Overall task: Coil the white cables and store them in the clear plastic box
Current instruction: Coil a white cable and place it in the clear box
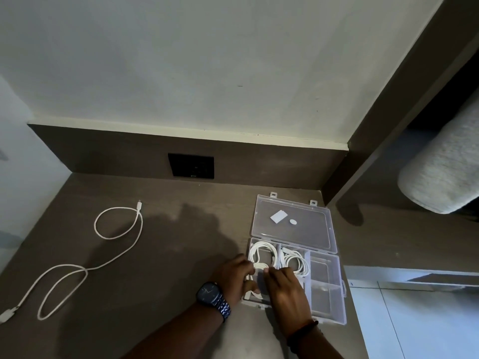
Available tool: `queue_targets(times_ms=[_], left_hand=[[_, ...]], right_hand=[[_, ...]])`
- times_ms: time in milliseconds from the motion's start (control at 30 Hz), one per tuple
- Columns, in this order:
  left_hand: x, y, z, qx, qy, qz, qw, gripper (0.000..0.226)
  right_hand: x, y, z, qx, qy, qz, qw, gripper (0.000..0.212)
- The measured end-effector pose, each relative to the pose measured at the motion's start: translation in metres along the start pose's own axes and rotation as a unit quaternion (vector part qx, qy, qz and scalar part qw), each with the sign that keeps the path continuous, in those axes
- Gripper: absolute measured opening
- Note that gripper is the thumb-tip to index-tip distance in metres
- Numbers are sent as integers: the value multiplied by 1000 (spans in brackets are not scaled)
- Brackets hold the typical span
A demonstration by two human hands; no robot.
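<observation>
Cables: one coil [260,253] in the left compartment of the open clear box [334,294] at the right of the brown worktop [160,255], a second coil [295,261] in the middle compartment, a third cable [77,265] loose and uncoiled well to the left. Left hand [237,274], watch [211,294] at the wrist, and right hand [285,288], dark band [302,330] at the wrist, both over the left compartment, fingers curled and pinching the first coil's near strands. Lid [293,221] flat behind the box, two small white bits on it; black socket [191,165] on the back panel.
</observation>
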State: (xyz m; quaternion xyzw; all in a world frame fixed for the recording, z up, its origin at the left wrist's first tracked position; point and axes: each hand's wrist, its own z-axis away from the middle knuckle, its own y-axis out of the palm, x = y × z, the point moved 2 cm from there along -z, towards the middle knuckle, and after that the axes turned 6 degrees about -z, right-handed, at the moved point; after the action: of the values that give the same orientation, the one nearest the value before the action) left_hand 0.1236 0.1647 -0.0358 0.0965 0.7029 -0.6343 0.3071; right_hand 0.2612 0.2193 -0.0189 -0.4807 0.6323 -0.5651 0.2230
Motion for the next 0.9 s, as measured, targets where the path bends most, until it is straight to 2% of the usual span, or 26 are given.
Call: queue_targets(times_ms=[133, 167, 267, 333, 400, 467, 600, 733, 833, 900], left_hand=[[-4, -8, 6, 30, 23, 8, 999, 8], [-4, -10, 8, 38, 6, 29, 999, 8], [0, -12, 14, 5, -45, 65, 997, 4], [0, -12, 12, -39, 7, 5, 999, 5], [-6, -11, 13, -38, 127, -83, 988, 13], [-6, -6, 11, -32, 183, -130, 974, 20], [-3, -7, 9, 7, 204, -196, 959, 28], [-5, -8, 11, 28, 212, -260, 941, 24], [-14, -15, 10, 81, 164, -274, 944, 37], [-19, -16, 8, 100, 147, -288, 941, 36]], right_hand=[[4, 0, 6, -5, 42, -23, 999, 52], [5, 0, 7, -7, 59, -31, 998, 56], [5, 2, 9, -10, 82, -54, 995, 46], [3, 3, 10, -13, 77, -61, 995, 35], [1, 5, 10, -10, 79, -54, 995, 31], [-1, 5, 8, 2, 80, -26, 996, 31], [-1, 5, 3, 15, 52, 24, 998, 14], [0, 1, -1, 86, 38, 65, 993, 21], [0, -5, 4, 111, 23, 59, 992, 20], [0, -9, 13, 122, 21, 35, 992, 23]])
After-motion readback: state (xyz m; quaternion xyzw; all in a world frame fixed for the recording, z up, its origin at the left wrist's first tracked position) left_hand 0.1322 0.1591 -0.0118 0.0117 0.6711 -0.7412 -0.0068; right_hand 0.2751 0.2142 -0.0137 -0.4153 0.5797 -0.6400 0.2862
